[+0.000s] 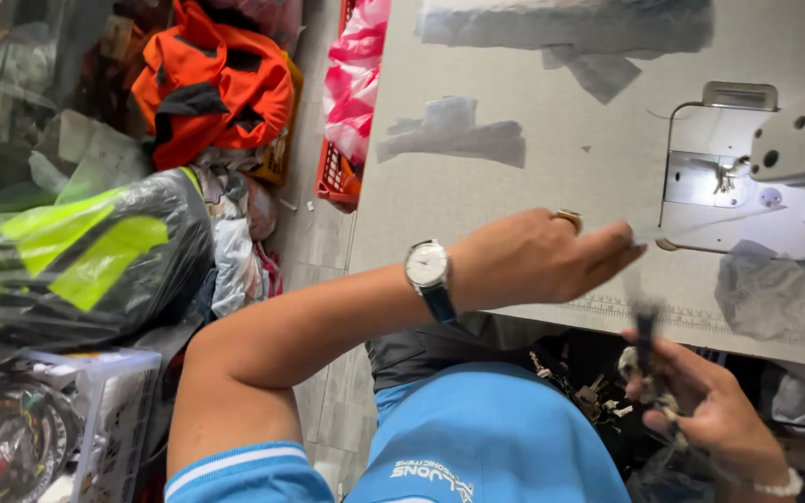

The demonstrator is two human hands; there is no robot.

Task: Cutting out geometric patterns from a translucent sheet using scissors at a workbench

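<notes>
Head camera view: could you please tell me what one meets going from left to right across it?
Black bag with yellow-green strips → orange garment → red basket with pink-and-white cloth → wristwatch on left hand → right hand pinching a small dark piece → sewing machine.

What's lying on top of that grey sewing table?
On the sewing table lie grey fabric pieces and a white sewing machine. The left hand covers part of the table's front edge.
</notes>
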